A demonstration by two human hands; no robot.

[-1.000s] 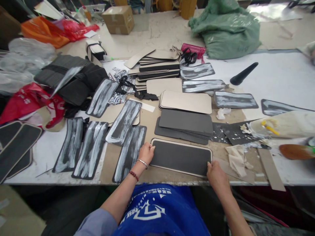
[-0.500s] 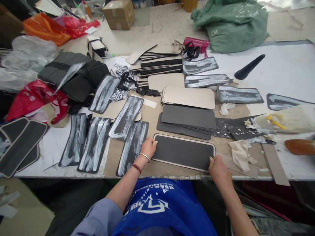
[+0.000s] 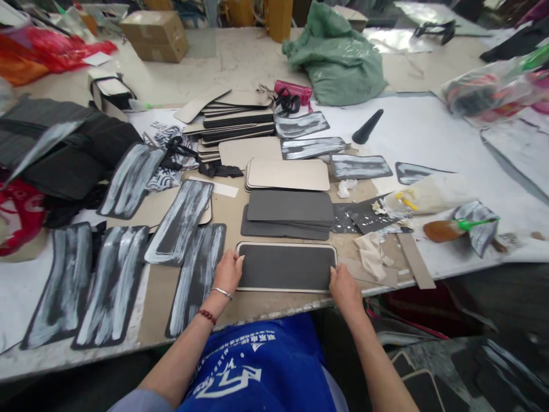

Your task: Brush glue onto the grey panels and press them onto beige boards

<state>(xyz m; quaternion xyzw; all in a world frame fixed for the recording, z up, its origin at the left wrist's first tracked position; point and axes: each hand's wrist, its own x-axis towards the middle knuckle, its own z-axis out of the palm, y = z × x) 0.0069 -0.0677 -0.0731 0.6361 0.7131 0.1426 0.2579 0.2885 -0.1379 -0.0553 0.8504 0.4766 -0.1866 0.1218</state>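
Observation:
A dark rectangular panel with a pale rim [image 3: 286,267] lies near the table's front edge. My left hand [image 3: 229,269] pinches its left end, and my right hand [image 3: 344,288] grips its right end. Just beyond it is a stack of dark grey panels [image 3: 289,207], with a stack of beige panels [image 3: 287,174] behind that. Left of my left hand, a dark panel streaked with white [image 3: 197,277] lies on the table, beside several similar ones.
Farther back are a pile of beige and black pieces [image 3: 238,117], a green sack [image 3: 343,57] and a cardboard box [image 3: 155,35]. To the right lie a black cone-shaped object [image 3: 368,127], crumpled cloth [image 3: 372,254] and a brush with brown bristles [image 3: 441,230].
The view has turned to the right, so the table's things appear farther left. Both hands still hold the rimmed panel, which now appears more level.

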